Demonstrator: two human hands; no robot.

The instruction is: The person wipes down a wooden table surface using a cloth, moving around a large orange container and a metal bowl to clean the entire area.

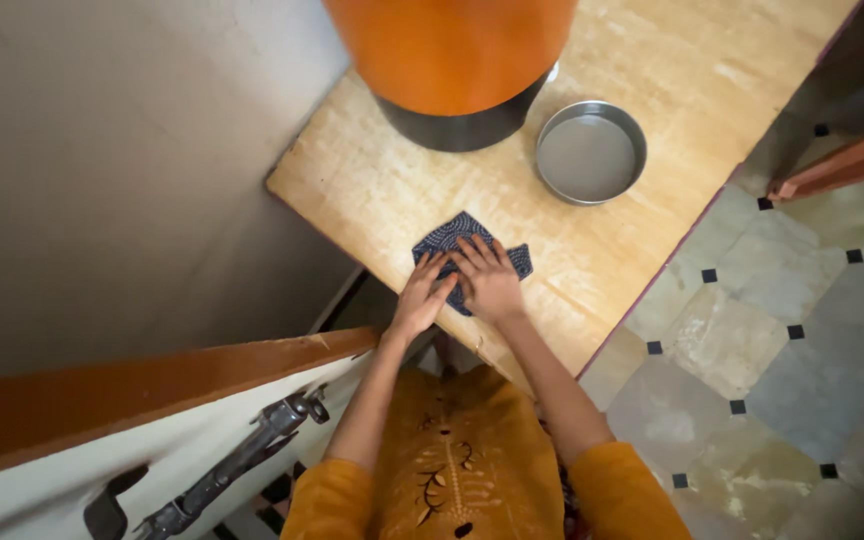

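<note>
Cloth: a small dark blue cloth (449,240) with tiny white dots lies flat on the desk (652,90), near the front edge.
Left hand: the left hand (420,298) lies on the near left part of the cloth. Its grip is released, fingers flat and together.
Right hand: the right hand (489,281) lies flat on the middle of the cloth, just beside the left hand. Its grip is released too, fingers spread a bit.
Pan: a round metal pan (591,152) sits farther back on the desk, well apart from the cloth.
Drum: a big orange drum (449,50) with a black base stands beside the pan.
Floor: grey tiles (792,350) with small black squares lie to the right.
Sleeves: orange.
</note>
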